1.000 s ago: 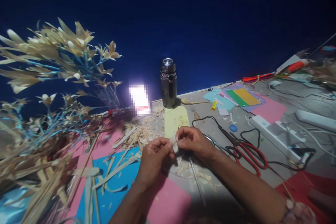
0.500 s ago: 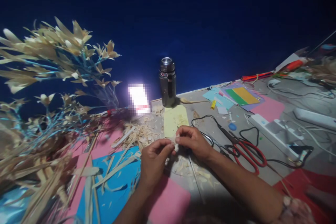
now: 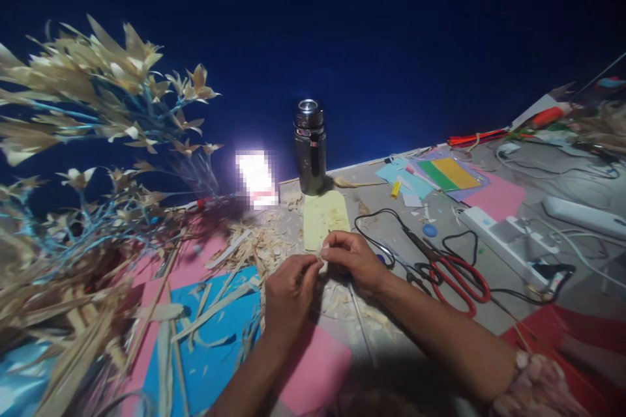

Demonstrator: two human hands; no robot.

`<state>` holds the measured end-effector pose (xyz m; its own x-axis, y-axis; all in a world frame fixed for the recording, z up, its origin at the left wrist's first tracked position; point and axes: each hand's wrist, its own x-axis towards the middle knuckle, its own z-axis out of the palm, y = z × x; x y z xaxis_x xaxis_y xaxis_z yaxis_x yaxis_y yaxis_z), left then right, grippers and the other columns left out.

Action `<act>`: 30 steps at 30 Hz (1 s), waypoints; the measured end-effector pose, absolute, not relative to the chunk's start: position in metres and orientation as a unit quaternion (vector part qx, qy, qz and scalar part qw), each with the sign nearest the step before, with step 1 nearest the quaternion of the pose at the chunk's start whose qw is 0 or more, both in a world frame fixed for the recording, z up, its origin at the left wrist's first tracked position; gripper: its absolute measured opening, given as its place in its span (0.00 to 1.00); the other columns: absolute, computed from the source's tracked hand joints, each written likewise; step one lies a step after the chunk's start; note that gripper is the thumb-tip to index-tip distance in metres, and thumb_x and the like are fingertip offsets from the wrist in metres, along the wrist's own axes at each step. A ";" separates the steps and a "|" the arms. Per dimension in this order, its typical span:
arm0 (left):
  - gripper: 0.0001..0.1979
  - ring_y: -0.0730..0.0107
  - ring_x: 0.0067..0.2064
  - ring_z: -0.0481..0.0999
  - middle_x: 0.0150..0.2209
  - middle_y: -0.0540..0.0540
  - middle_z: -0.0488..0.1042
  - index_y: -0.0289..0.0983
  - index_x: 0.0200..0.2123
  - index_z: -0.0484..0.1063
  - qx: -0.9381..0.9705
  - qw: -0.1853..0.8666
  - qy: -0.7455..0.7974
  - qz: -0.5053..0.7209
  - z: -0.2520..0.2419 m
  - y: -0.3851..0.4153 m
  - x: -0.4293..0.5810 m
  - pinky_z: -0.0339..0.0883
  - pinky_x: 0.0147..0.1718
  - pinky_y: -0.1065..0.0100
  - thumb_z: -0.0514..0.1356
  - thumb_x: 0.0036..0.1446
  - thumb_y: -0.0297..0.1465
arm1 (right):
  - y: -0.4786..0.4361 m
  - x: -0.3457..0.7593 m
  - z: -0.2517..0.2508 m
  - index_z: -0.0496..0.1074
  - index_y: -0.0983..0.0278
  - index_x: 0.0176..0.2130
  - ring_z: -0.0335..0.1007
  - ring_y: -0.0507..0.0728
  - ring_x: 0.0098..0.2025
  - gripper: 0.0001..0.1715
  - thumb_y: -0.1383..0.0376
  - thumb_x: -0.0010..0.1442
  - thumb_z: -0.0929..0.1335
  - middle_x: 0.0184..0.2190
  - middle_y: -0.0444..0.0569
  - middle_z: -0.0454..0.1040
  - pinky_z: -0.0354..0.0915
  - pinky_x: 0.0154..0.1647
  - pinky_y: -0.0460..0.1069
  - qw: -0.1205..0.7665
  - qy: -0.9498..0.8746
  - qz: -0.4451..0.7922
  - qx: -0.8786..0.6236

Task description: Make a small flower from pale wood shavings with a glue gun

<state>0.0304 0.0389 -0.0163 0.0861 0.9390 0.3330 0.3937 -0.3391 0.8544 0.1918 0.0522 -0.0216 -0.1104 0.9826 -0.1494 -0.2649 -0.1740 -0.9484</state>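
My left hand (image 3: pixel 289 287) and my right hand (image 3: pixel 356 262) meet in the middle of the view, just below a pale yellow paper (image 3: pixel 317 225). Thumbs and forefingers pinch a small pale piece (image 3: pixel 321 253) between them. Most of it is covered by the fingertips, so its kind cannot be made out. Under the hands lie thin pale shavings (image 3: pixel 337 303) on the grey surface. A thin metal rod (image 3: pixel 362 326) lies just below my right wrist. To the right of that forearm are large scissors with red handles (image 3: pixel 457 283).
A dark metal flask (image 3: pixel 310 163) stands behind the yellow paper, beside a bright blurred-out object (image 3: pixel 257 176). Dried flowers on blue stems (image 3: pixel 122 88) fill the left. Plant strips cover a blue sheet (image 3: pixel 215 358). A white power strip (image 3: pixel 506 247) with cables lies right.
The whole view has shifted slightly, with things sitting a little higher and further left. Both hands stay together, and their fingers have moved slightly around the pale piece.
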 end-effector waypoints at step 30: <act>0.11 0.73 0.19 0.72 0.20 0.49 0.74 0.34 0.24 0.76 0.311 0.686 0.484 0.445 -0.009 0.041 0.037 0.67 0.18 0.73 0.71 0.42 0.35 | 0.052 0.191 -0.019 0.72 0.63 0.25 0.52 0.49 0.22 0.09 0.61 0.48 0.74 0.19 0.39 0.62 0.49 0.23 0.46 0.497 -0.443 0.586 -0.462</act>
